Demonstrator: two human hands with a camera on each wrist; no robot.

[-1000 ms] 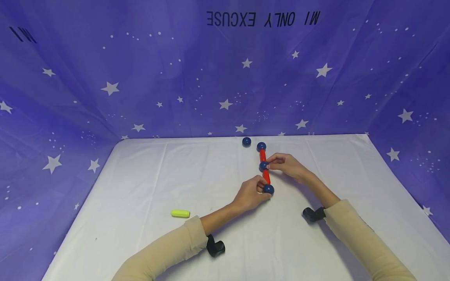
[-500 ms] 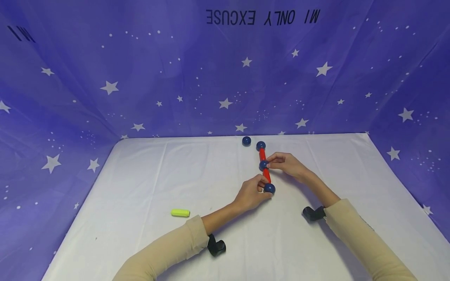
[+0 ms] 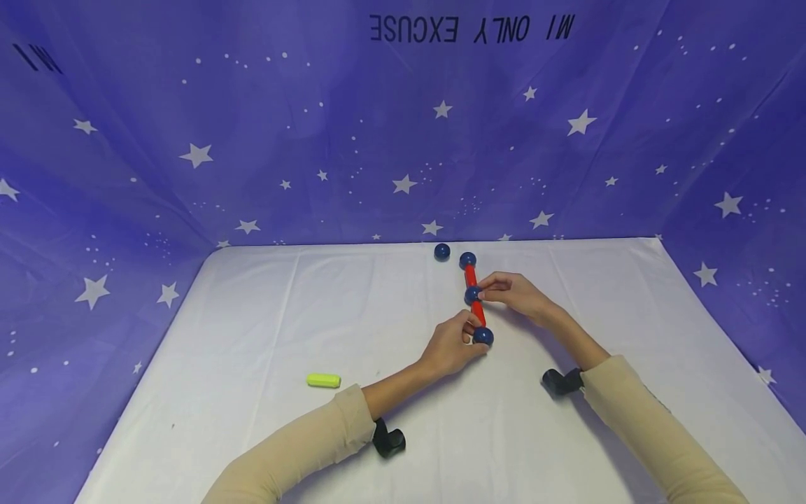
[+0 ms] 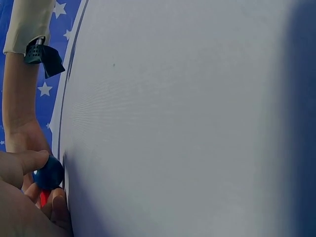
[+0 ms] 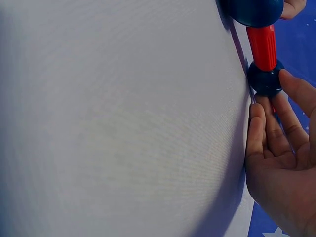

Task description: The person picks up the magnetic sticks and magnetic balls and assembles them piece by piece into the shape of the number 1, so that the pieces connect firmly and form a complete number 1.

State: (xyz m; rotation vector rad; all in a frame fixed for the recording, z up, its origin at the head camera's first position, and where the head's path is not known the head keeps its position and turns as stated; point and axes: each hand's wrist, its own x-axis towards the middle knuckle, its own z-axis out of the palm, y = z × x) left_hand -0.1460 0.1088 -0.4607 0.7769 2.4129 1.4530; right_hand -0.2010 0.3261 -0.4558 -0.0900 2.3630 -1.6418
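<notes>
Three blue balls and two red rods form one straight chain on the white table. My left hand (image 3: 450, 346) pinches the near ball (image 3: 483, 337) between thumb and fingers; the left wrist view shows this blue ball (image 4: 49, 173) with a bit of red below it. With thumb and fingertips my right hand (image 3: 518, 297) holds the middle ball (image 3: 473, 295). One red rod (image 3: 478, 313) joins these two balls, and a second red rod (image 3: 470, 276) runs on to the far ball (image 3: 467, 260). In the right wrist view the middle ball (image 5: 265, 79) touches the thumb.
A loose blue ball (image 3: 442, 252) lies left of the chain's far end, close to the table's back edge. A yellow-green rod (image 3: 324, 381) rests on the white tablecloth (image 3: 252, 434) left of my left forearm. Behind the table hangs a purple star-printed cloth (image 3: 352, 140).
The near ball has shifted very slightly to the right with my left hand. Both hands keep their holds, and the whole scene has moved up a little in the view.
</notes>
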